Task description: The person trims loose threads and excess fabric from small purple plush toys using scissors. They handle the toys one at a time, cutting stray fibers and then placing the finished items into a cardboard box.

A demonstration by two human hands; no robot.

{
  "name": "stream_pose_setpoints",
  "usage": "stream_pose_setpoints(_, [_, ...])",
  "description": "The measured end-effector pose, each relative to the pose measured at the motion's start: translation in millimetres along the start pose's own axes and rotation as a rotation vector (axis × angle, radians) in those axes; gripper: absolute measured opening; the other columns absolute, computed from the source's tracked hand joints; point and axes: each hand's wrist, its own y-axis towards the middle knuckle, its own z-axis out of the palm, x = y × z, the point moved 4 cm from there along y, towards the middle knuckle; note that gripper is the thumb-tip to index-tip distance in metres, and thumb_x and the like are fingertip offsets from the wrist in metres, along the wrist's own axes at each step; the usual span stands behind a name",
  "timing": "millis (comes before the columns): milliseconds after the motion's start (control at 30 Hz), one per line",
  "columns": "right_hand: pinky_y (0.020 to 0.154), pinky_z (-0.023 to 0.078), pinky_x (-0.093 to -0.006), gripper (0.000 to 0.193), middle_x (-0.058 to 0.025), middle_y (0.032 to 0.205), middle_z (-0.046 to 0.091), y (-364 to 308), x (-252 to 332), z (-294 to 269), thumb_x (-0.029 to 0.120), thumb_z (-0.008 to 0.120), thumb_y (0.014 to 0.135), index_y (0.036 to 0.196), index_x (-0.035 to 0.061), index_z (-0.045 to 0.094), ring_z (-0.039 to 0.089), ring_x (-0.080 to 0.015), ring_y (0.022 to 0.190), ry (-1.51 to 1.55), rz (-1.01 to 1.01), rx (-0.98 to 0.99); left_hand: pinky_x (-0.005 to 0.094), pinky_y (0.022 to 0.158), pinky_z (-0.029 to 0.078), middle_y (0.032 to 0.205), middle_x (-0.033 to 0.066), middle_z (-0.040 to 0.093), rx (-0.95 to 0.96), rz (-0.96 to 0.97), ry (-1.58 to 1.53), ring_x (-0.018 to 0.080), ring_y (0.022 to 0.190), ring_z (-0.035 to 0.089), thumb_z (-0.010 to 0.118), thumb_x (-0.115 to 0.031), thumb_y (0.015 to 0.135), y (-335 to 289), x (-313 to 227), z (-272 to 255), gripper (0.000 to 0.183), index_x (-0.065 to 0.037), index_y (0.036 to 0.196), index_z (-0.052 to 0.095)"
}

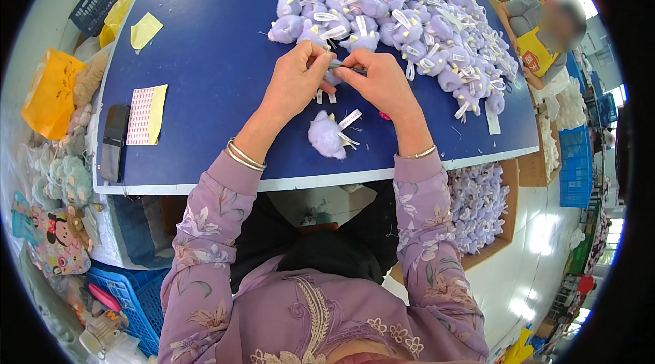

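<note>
My left hand (297, 79) and my right hand (379, 83) meet over the blue table, fingers pinched. Between my left fingertips is a small lilac plush toy (332, 78), mostly covered by the fingers, with white tags hanging beneath it. In my right fingers is a slim dark tool (353, 69); its working end is hidden, so its exact kind is unclear. Close below lies another lilac plush piece (326, 135) with a white tag and loose threads. A small pink object (384, 116) shows beside my right wrist.
A big pile of lilac plush toys (416, 23) covers the table's far right. On the left lie a phone (114, 142), a sticker sheet (144, 115) and a yellow paper (145, 31). A box of lilac pieces (477, 207) stands below right. A person (539, 36) sits beyond.
</note>
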Motion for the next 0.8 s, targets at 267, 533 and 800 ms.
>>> stream_pose_setpoints(267, [0.066,0.048,-0.0306,0.037,-0.0108,0.08,0.066,4,-17,-1,0.027,0.074,0.078,0.096,-0.003,0.064,0.062,-0.0175,0.072,0.219,0.094,-0.066,0.0232,0.048,0.046,0.088,0.0084,0.064,-0.044,-0.051,-0.057,0.015,0.062,0.068,0.052,-0.02,0.097,1,-1,-3,0.023,0.002,0.097,0.057])
stream_pose_setpoints(533, [0.071,0.048,-0.0307,0.044,-0.0116,0.087,0.066,4,-12,21,0.024,0.075,0.075,0.108,-0.0011,0.063,0.062,-0.0188,0.079,0.134,0.122,0.095,0.0233,0.046,0.047,0.095,0.0117,0.067,-0.024,-0.053,-0.083,0.0132,0.055,0.065,0.045,-0.023,0.098,9,12,-6,0.026,0.001,0.093,0.054])
stream_pose_setpoints(800, [0.062,0.046,-0.0333,0.038,-0.0157,0.071,0.062,3,-8,19,0.029,0.071,0.072,0.088,-0.0042,0.065,0.06,-0.021,0.065,0.002,0.167,0.058,0.021,0.046,0.043,0.104,0.0129,0.07,0.04,0.02,-0.304,0.0083,0.048,0.055,0.045,-0.025,0.099,10,8,-6,0.029,-0.003,0.084,0.056])
